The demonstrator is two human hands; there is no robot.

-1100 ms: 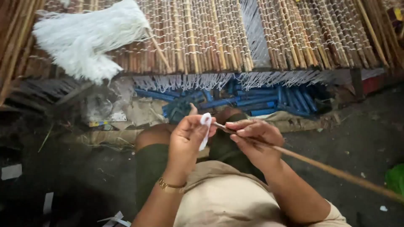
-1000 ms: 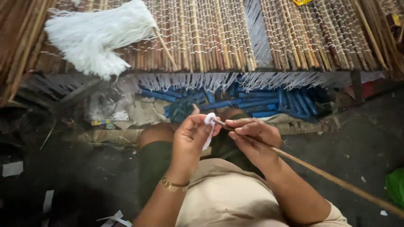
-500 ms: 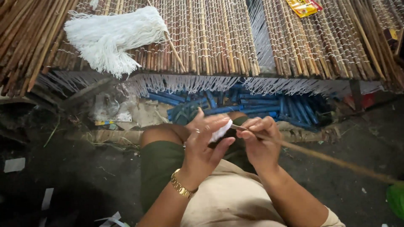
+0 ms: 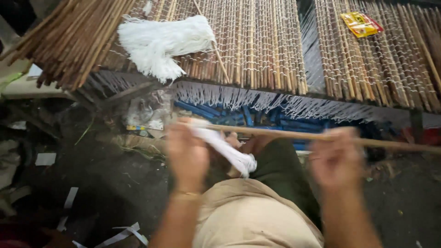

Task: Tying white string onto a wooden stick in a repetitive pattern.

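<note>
Crosswise, the long stick (image 4: 285, 134) spans both blurred hands: the left hand (image 4: 186, 154) closes on its tip, where white thread (image 4: 229, 154) hangs below; the right hand (image 4: 337, 158) grips farther along, steadying it.

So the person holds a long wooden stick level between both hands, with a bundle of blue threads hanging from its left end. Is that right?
Not quite: in the head view the threads hanging at the end of the stick by the left hand are white, not blue. The stick does lie level between that hand and the right hand.
</note>
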